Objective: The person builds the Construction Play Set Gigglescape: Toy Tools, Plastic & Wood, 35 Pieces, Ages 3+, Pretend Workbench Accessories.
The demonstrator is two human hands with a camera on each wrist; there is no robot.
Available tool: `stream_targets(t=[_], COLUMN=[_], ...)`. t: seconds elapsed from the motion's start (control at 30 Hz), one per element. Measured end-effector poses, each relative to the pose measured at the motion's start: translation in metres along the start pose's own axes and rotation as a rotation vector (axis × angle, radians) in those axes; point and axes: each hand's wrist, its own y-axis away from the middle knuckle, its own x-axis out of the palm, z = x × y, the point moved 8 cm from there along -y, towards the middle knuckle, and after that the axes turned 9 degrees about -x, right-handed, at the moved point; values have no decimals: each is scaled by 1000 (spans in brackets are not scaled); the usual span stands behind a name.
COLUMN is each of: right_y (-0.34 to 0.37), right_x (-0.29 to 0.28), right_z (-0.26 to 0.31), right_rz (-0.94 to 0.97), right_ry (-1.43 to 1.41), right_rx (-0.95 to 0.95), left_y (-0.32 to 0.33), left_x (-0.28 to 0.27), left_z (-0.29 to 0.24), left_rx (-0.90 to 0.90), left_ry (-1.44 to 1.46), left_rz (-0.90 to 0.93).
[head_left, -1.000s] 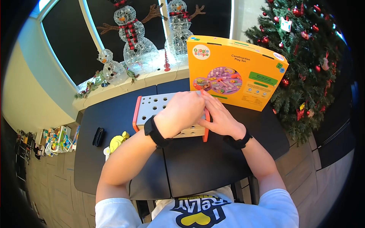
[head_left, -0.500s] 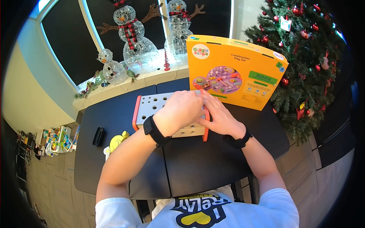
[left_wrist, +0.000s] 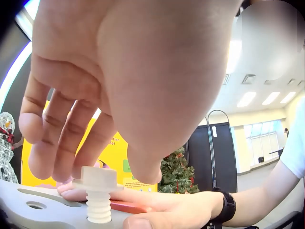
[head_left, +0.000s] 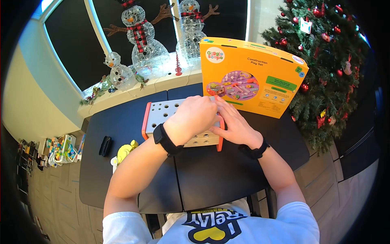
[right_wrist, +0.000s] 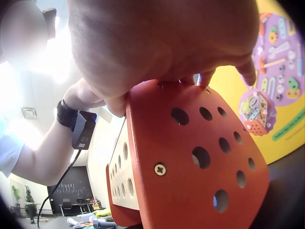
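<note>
White short-sleeved shirt point(head_left: 260, 225) with black, white and yellow lettering; black straps point(head_left: 165, 140) around both wrists.

Box point(head_left: 243, 67) reads "Giggle Scape Construction Play Set", shirt point(head_left: 211, 227) "Relay", wall point(right_wrist: 64, 177) seemingly "Happy Holidays".

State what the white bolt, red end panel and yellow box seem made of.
White bolt: probably matte plastic, given its chunky, rounded thread.
Red end panel: likely painted wood with a slight sheen, its holes cut clean through; plastic remains possible.
Yellow box: seemingly smooth cardboard, with printed faces and folded edges.
</note>
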Motion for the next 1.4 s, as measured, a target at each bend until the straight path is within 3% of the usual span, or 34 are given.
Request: stream_targets(t=[0.03, 0.13, 0.23, 0.43, 0.53, 0.63, 0.73, 0.83, 0.93, 1.13, 1.23, 1.33, 1.4], right_y=[0, 2, 6, 2, 2, 4, 6, 6, 3, 8, 8, 6, 4], right_x=[-1, -1, 3, 0, -1, -1, 3, 1, -2, 1, 1, -3, -4], right_z=[0, 0, -5, 0, 1, 0, -5, -3, 4, -2, -2, 3, 5], right_rz=[-11, 4, -10, 31, 25, -20, -9, -10, 28, -15, -32, -19, 0], right_ry=[1, 10, 28, -3, -11, -8, 12, 20, -12, 13, 11, 5, -6], right_rx=[-4, 17, 18, 24, 18, 23, -2, 4, 18, 33, -16, 12, 4], left_y=[-1, -1, 11, 2, -1, 5, 17, 9, 4, 5, 10, 6, 5], left_x=[4, 9, -13, -5, 4, 2, -12, -15, -5, 5, -6, -13, -12], left_z=[0, 1, -2, 5, 2, 0, -5, 0, -1, -3, -10, -5, -6], left_rx=[1, 353, 429, -55, 49, 393, 445, 162, 10, 352, 432, 116, 12], left_ry=[-15, 128, 294, 31, -13, 183, 167, 145, 41, 181, 290, 130, 111], left_rz=[24, -63, -188, 83, 95, -65, -245, -35, 60, -53, -132, -67, 19])
